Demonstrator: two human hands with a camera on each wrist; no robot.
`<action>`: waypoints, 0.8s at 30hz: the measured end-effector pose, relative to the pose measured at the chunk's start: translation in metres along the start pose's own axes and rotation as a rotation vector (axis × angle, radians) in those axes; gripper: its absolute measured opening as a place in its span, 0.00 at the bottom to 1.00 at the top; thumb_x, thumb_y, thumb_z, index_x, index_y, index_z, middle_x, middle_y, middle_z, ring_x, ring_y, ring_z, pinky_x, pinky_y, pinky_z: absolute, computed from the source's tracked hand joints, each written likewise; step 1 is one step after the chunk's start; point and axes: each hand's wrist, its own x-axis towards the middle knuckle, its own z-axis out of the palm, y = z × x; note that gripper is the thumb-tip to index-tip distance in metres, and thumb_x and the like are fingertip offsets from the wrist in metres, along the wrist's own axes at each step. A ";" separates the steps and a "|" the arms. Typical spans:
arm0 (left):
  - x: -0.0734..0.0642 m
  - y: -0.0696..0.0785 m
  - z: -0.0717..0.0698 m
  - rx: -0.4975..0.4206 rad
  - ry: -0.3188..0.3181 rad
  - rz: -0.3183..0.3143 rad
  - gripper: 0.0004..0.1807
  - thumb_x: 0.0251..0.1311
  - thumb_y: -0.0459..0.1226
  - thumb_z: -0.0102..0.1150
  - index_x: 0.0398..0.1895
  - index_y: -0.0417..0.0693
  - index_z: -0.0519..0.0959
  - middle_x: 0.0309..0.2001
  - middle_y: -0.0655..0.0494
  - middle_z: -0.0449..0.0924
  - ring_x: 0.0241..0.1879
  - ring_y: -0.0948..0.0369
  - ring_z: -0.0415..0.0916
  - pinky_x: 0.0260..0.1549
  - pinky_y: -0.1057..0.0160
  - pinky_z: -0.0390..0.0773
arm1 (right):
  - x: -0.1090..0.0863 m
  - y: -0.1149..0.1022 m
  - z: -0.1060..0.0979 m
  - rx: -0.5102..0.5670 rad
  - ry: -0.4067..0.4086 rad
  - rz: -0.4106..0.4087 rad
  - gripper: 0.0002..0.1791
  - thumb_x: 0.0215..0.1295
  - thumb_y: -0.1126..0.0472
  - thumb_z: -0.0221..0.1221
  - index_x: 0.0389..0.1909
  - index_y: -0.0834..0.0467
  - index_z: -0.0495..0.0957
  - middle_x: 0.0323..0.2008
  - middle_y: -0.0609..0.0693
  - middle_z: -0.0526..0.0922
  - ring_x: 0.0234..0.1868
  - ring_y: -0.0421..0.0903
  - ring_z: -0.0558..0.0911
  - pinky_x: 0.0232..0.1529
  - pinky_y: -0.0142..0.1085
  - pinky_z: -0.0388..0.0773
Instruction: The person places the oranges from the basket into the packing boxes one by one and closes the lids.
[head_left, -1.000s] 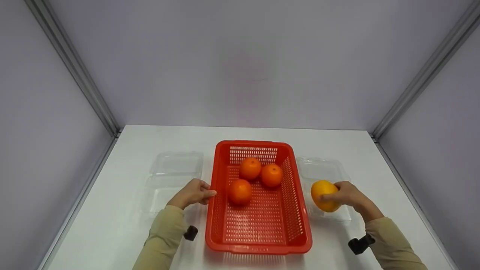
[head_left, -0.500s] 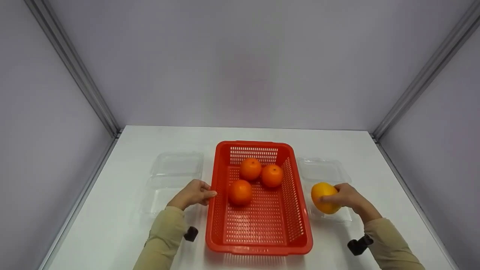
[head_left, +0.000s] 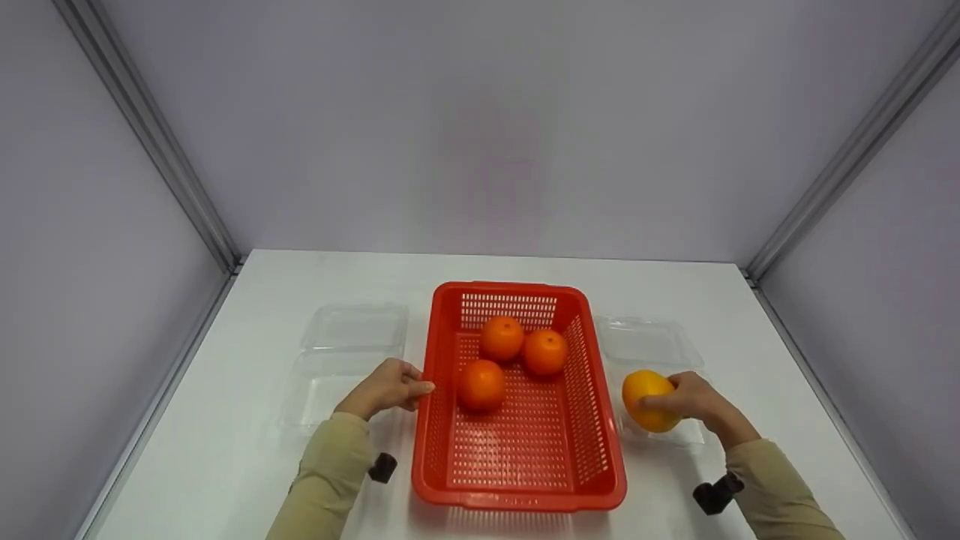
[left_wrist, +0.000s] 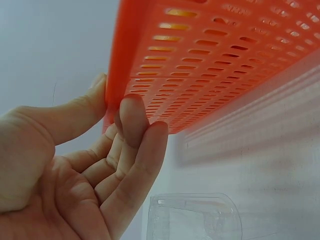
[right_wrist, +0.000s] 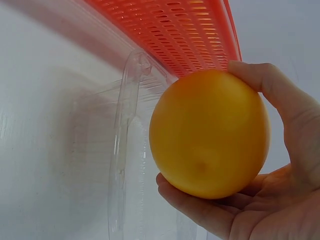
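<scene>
My left hand (head_left: 386, 388) pinches the left rim of a red plastic basket (head_left: 517, 499); in the left wrist view the thumb lies outside the rim and the fingertips (left_wrist: 134, 117) are beneath it. Three oranges (head_left: 481, 385) lie in the basket's far half. To the right, my right hand (head_left: 696, 399) grips a smooth, round yellow-orange fruit (right_wrist: 207, 135) between thumb and fingers. The fruit is over the near half of a clear plastic clamshell box (head_left: 646, 341), which lies open; the hand and fruit partly hide it.
A second clear clamshell box (head_left: 352, 328) lies open left of the basket, partly behind the left forearm. The white table (head_left: 300, 270) is bounded by grey walls (head_left: 487, 135) at the back and both sides.
My right hand has moved slightly nearer to me with the yellow-orange fruit, downward in the head view. The left hand, basket and oranges stay put.
</scene>
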 end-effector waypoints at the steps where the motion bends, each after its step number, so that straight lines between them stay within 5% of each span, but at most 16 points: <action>1: 0.000 0.000 0.000 -0.002 -0.002 0.002 0.17 0.63 0.34 0.59 0.46 0.25 0.75 0.35 0.40 0.85 0.23 0.66 0.77 0.36 0.57 0.87 | 0.000 0.000 0.000 0.005 0.001 0.000 0.33 0.52 0.45 0.66 0.45 0.70 0.75 0.35 0.55 0.82 0.34 0.46 0.77 0.36 0.34 0.76; 8: 0.001 0.000 0.000 -0.010 -0.004 0.003 0.15 0.63 0.34 0.59 0.44 0.27 0.75 0.30 0.47 0.84 0.22 0.66 0.76 0.37 0.56 0.87 | 0.001 0.003 0.001 0.023 -0.004 -0.015 0.32 0.52 0.45 0.66 0.44 0.70 0.75 0.34 0.53 0.82 0.33 0.45 0.77 0.35 0.32 0.77; 24: 0.002 -0.002 0.000 -0.012 -0.002 0.000 0.15 0.63 0.34 0.59 0.43 0.27 0.75 0.30 0.46 0.84 0.22 0.66 0.76 0.34 0.58 0.86 | 0.007 0.013 0.006 0.040 -0.007 0.032 0.34 0.52 0.44 0.67 0.44 0.71 0.74 0.34 0.53 0.80 0.33 0.45 0.77 0.36 0.34 0.78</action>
